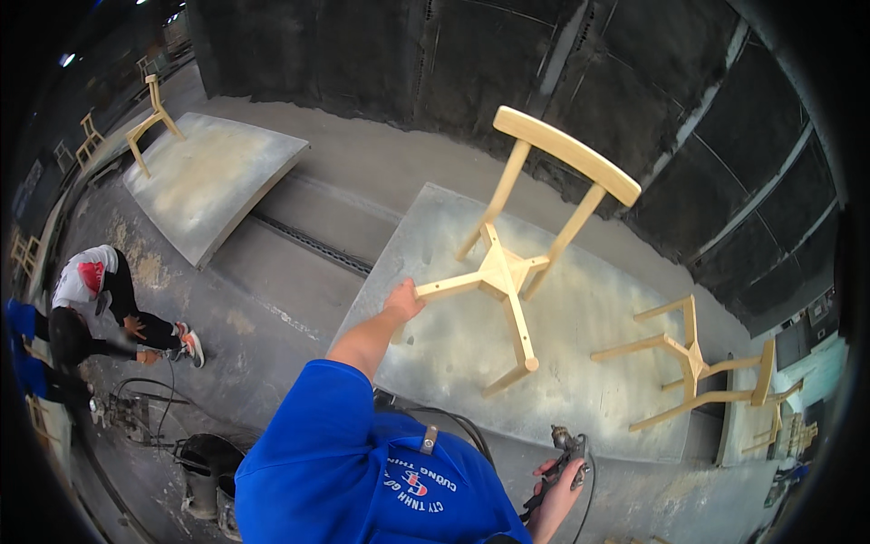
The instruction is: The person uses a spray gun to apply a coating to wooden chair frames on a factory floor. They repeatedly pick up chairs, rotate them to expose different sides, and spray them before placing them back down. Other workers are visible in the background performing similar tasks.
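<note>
A pale wooden chair frame (504,270) without a seat stands upright on a grey, dusty board (580,399). Its curved backrest is at the far side, and its cross-shaped seat supports meet in the middle. My left hand (405,300) is closed around the frame's near left corner, at the top of a leg. Low on the right, my right hand (560,497) grips a spray gun (569,442) with a thin hose hanging from it. The gun is apart from the chair, over the board's near edge.
A second chair frame (693,361) lies tipped over at the board's right end. At left, another board (213,177) bears a chair (154,118). A co-worker (91,290) bends over near dark buckets (207,451) and hoses. A dark panelled wall (362,59) runs behind.
</note>
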Demonstrator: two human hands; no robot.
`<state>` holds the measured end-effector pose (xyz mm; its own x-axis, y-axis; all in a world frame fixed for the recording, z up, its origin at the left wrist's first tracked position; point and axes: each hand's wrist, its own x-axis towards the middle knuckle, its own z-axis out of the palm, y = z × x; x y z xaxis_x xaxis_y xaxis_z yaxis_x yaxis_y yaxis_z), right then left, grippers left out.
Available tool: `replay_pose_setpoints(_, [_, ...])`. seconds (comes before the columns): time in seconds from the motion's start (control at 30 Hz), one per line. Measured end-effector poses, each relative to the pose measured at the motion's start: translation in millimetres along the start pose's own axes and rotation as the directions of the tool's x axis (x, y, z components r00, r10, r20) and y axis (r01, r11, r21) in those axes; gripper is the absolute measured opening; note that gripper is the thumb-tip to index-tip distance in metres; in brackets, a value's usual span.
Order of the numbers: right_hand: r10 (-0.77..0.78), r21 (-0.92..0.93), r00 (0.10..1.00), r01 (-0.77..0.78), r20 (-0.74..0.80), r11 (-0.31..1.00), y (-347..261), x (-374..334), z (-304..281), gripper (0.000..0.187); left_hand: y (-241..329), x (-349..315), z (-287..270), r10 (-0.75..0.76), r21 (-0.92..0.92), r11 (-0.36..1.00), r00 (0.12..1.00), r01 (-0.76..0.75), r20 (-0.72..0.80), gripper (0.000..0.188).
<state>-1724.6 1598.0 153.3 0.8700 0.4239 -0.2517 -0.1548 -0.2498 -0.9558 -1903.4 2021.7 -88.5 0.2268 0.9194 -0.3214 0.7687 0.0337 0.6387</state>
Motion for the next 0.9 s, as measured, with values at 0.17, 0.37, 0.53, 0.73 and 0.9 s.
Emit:
replay_pose_setpoints(0.17, [0.006, -0.034, 1.000, -0.006, 0.008, 0.999, 0, -10, 21, 0.048, 7, 13, -12, 0.022, 0.120, 0.992, 0.998, -0.029, 0.054, 0.050])
replay_pose_setpoints(0.37, [-0.037, -0.152, 0.998, 0.044, 0.053, 0.987, -10, -19, 46, 0.044, -5, -19, 8, 0.192, 0.156, 0.964, 0.971, -0.214, 0.141, 0.044])
replay_pose_setpoints(0.53, [-0.044, -0.091, 0.999, 0.044, 0.007, 0.995, -16, -24, 62, 0.045, -17, -78, 49, 0.246, -0.044, 0.969, 0.968, -0.244, 0.047, 0.044])
replay_pose_setpoints(0.73, [-0.051, -0.025, 0.998, 0.051, 0.024, 0.998, 1, -38, 63, 0.044, -8, -86, 45, 0.087, -0.224, 0.972, 0.993, -0.066, 0.084, 0.044])
replay_pose_setpoints(0.9, [-0.053, 0.062, 0.998, 0.050, 0.037, 0.997, 8, -41, 53, 0.050, 35, -87, 36, 0.115, -0.177, 0.979, 0.992, -0.104, 0.053, 0.046])
